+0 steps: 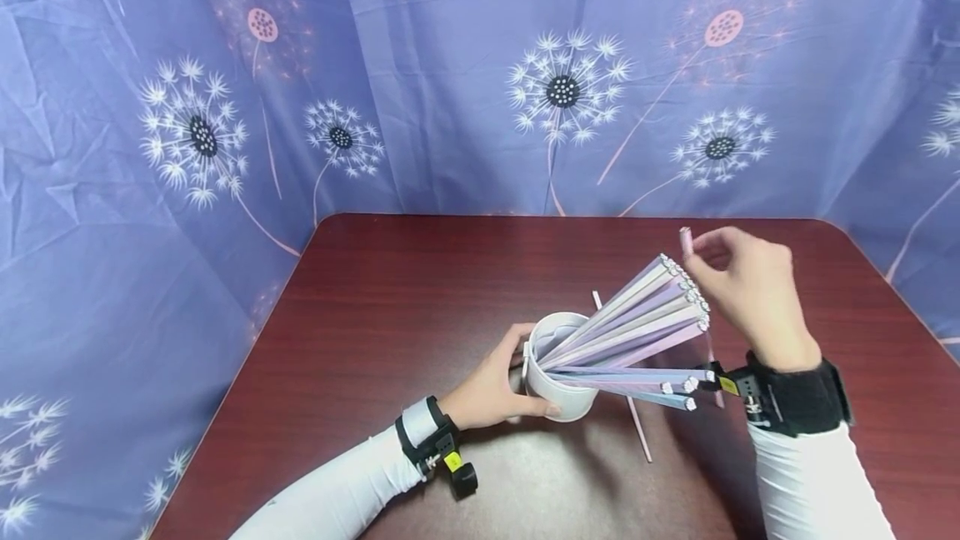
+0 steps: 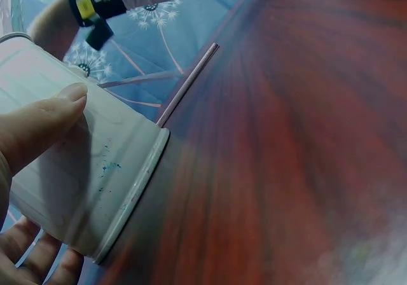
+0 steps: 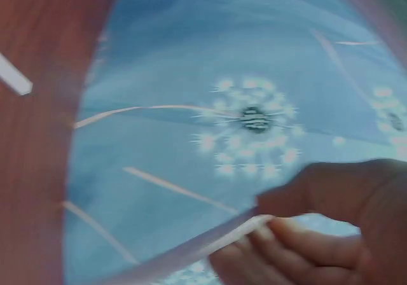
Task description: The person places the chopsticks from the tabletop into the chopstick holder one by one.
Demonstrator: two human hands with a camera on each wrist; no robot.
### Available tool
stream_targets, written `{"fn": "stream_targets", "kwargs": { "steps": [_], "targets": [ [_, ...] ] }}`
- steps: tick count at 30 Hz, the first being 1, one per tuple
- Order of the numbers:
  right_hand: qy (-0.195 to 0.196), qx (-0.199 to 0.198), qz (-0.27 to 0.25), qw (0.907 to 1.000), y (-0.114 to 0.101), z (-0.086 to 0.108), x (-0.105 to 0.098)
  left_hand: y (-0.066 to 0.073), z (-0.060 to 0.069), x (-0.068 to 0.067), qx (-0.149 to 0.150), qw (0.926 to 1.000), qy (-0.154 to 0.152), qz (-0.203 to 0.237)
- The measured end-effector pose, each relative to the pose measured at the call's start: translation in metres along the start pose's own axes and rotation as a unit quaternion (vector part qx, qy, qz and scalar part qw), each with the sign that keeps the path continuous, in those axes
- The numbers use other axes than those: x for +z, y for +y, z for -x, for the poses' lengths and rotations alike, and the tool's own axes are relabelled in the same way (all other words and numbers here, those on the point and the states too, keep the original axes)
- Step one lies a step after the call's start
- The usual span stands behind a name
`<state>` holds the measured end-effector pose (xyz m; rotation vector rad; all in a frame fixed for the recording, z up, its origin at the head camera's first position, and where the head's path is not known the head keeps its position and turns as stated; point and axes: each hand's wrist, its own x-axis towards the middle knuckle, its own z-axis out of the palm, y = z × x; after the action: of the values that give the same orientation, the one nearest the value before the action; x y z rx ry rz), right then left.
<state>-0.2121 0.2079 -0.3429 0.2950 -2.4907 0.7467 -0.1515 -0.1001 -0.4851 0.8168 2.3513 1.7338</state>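
My left hand (image 1: 487, 386) grips a white cup (image 1: 572, 402) from its left side, thumb across the near wall; blue specks mark the wall in the left wrist view. A bundle of slim pastel sticks (image 1: 630, 315), lilac, cream and pink with white ends, leans out of the cup to the right. Several bluish and pink sticks (image 1: 637, 382) fan out lower. Up and right of the bundle, my right hand (image 1: 750, 290) pinches a pink stick (image 1: 686, 242) between thumb and fingers. In the right wrist view that stick (image 3: 191, 247) is blurred.
A single pale pink stick (image 1: 639, 432) lies on the dark red wooden table (image 1: 375, 298), passing behind the cup. Blue cloth (image 1: 465, 107) with dandelion prints hangs at the back and sides. Both wrists wear black straps with cameras.
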Motion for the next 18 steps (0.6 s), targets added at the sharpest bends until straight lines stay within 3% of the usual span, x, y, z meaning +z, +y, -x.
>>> {"fn": "stream_targets", "kwargs": {
  "steps": [3,5,6,8,12,13,14,15,17,18],
  "targets": [
    [0.138,-0.016,-0.072,0.9876,-0.013,0.000,-0.013,-0.001,0.001,0.000,0.000,1.0000,0.003,0.003],
    [0.215,-0.022,-0.147,0.9652,-0.027,0.002,-0.023,-0.002,0.002,0.000,-0.001,1.0000,0.004,0.004],
    [0.244,-0.028,-0.205,0.9476,-0.036,0.003,-0.028,-0.002,0.002,0.000,-0.001,1.0000,0.004,0.002],
    [0.285,-0.045,-0.344,0.8936,-0.051,0.006,-0.038,-0.001,0.003,0.000,-0.005,1.0000,0.004,-0.001],
    [0.299,-0.071,-0.588,0.7485,-0.072,0.017,-0.051,0.000,0.003,0.000,-0.006,1.0000,0.003,-0.002],
    [0.293,-0.073,-0.624,0.7209,-0.075,0.019,-0.054,0.000,0.003,-0.001,-0.005,1.0000,0.003,-0.001],
    [0.282,-0.073,-0.651,0.7011,-0.078,0.022,-0.056,0.000,0.002,-0.001,-0.003,1.0000,0.004,-0.001],
    [0.268,-0.072,-0.671,0.6871,-0.080,0.025,-0.058,0.000,0.002,-0.001,0.000,1.0000,0.004,0.000],
    [0.231,-0.076,-0.694,0.6774,-0.085,0.029,-0.062,0.000,0.001,-0.001,0.004,1.0000,0.004,0.001],
    [0.205,-0.082,-0.698,0.6812,-0.086,0.030,-0.064,-0.001,0.001,-0.001,0.005,1.0000,0.004,0.001]
  ]
}}
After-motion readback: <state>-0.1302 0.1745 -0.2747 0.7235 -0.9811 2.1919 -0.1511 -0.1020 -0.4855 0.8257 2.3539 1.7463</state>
